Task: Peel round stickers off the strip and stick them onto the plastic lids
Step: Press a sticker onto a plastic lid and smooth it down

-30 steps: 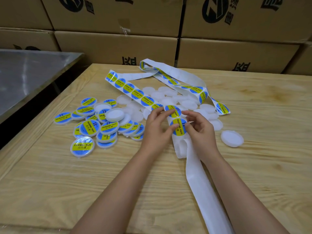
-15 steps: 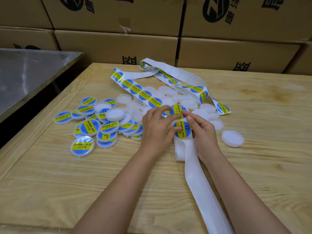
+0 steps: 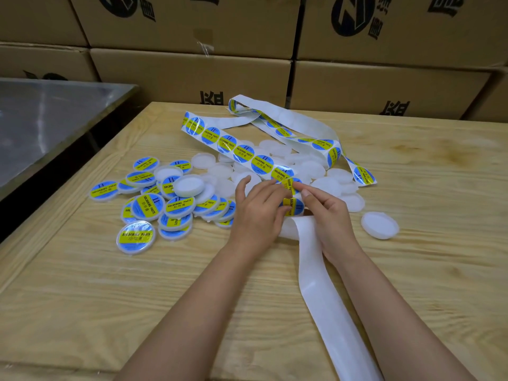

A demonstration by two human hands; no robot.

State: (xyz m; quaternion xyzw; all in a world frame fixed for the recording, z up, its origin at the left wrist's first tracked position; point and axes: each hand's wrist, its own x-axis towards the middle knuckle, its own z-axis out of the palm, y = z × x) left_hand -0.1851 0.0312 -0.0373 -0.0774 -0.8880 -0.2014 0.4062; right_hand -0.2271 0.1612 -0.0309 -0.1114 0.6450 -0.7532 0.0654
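A white backing strip [image 3: 242,152] carrying blue and yellow round stickers runs across the wooden table [image 3: 82,284] to my hands. My left hand [image 3: 261,210] and my right hand [image 3: 330,215] meet over the strip. Between them sits a round sticker [image 3: 293,207], pinched by left fingers at its near edge. My right thumb and forefinger pinch the strip just above it. The emptied backing [image 3: 330,312] trails toward me under my right wrist. A heap of labelled lids [image 3: 154,204] lies to the left. Bare white lids [image 3: 313,171] lie behind my hands.
One bare white lid [image 3: 380,225] lies alone to the right. Cardboard boxes [image 3: 192,75] are stacked along the far edge. A metal table [image 3: 49,119] stands at the left, with a dark gap beside the wooden one.
The strip has been drawn toward me, so its far end slid right and nearer. Both hands stayed together at the same spot, working the sticker at the fold.
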